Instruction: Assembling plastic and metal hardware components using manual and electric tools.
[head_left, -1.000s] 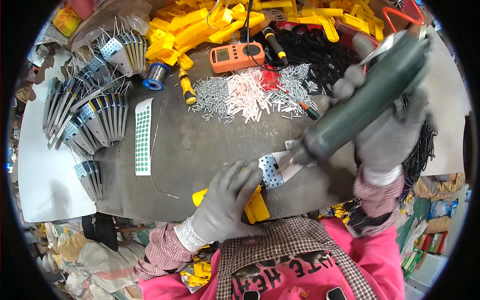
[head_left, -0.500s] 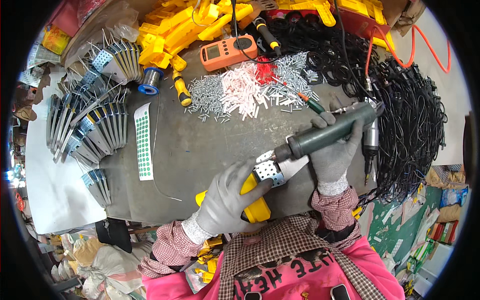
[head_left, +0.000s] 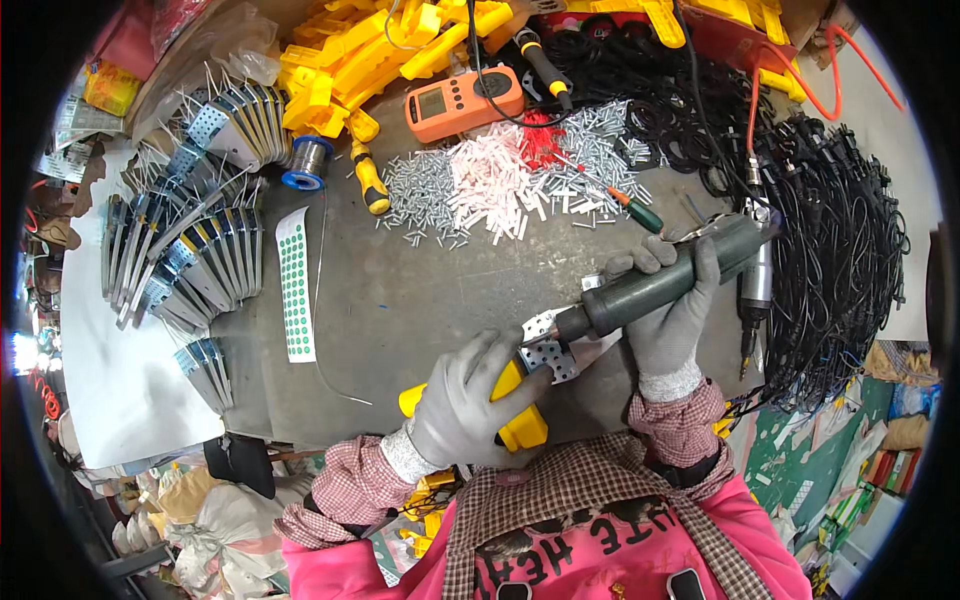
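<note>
My left hand [head_left: 455, 408], in a grey glove, is closed around a yellow plastic tool handle [head_left: 526, 430] near the table's front edge. A perforated metal plate [head_left: 551, 360] projects from the handle's far right end, beside my thumb. In my gloved right hand [head_left: 664, 335] lies a dark green electric screwdriver [head_left: 668, 288], tilted, its black nose pointing down and left. The nose sits right over the plate; whether the bit touches a screw is hidden. Several right fingertips show past the screwdriver's far side.
Piles of silver screws [head_left: 415, 190] and pale pink sleeves [head_left: 490, 180] lie beyond my hands, near an orange meter [head_left: 465, 103]. Black cables [head_left: 835, 240] heap at the right, beside a silver air screwdriver [head_left: 757, 275]. Metal blade assemblies [head_left: 185, 230], a solder spool [head_left: 308, 163] and a green-dotted sticker sheet [head_left: 295, 290] occupy the left.
The green screwdriver's nose has shifted slightly toward me and right over the plate. My right fingers have loosened and spread a little along its body. The left hand keeps its hold.
</note>
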